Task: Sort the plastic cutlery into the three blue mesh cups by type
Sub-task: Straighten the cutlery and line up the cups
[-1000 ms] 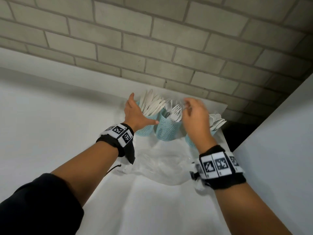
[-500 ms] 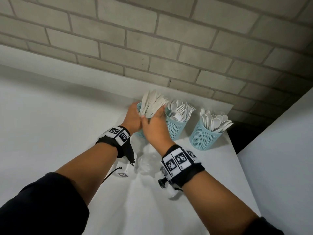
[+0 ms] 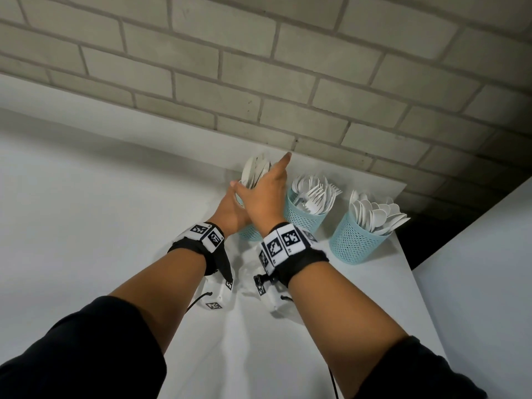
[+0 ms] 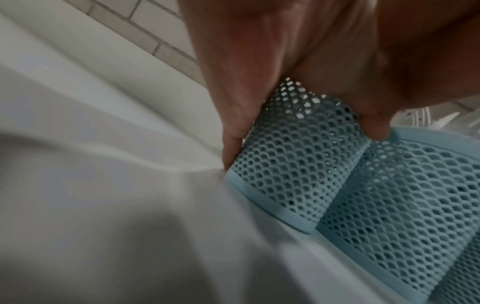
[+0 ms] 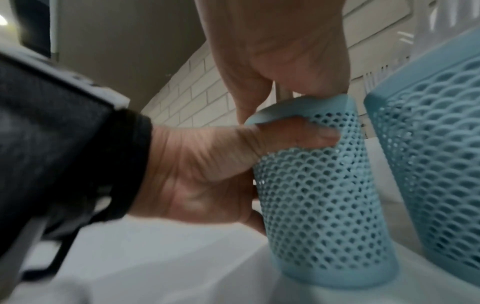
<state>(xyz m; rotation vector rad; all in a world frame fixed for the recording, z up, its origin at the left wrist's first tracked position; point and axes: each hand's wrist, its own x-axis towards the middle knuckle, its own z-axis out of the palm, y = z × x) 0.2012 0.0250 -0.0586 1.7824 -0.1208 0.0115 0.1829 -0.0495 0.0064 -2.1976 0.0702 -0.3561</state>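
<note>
**mesh_fan:** Fingers (image 5: 298,133) of the left hand (image 5: 202,172) are curled round the leftmost cup (image 5: 322,195), thumb across the mesh just under the rim. You only get that from the right wrist cam; in the head view the right hand (image 3: 266,197) covers most of it.

**spork42:** Yeah, and the left wrist cam shows something else: that cup sitting on the white table (image 4: 103,226), its base touching the middle cup (image 4: 405,205).

**mesh_fan:** What's in them?

**spork42:** Head view: knives (image 3: 254,169) upright in the left cup, forks (image 3: 315,192) in the middle one, spoons (image 3: 377,216) in the right cup (image 3: 357,243), which stands a bit apart. All three are along the back edge near the brick wall (image 3: 288,67).

**mesh_fan:** And the right hand?

**spork42:** Over the knife cup's top, index finger stretched toward the wall. From the wrist cam its lower fingers look bunched at the rim around a white handle, but I can't tell how firm the hold is. Both forearms reach forward, almost touching.
</note>
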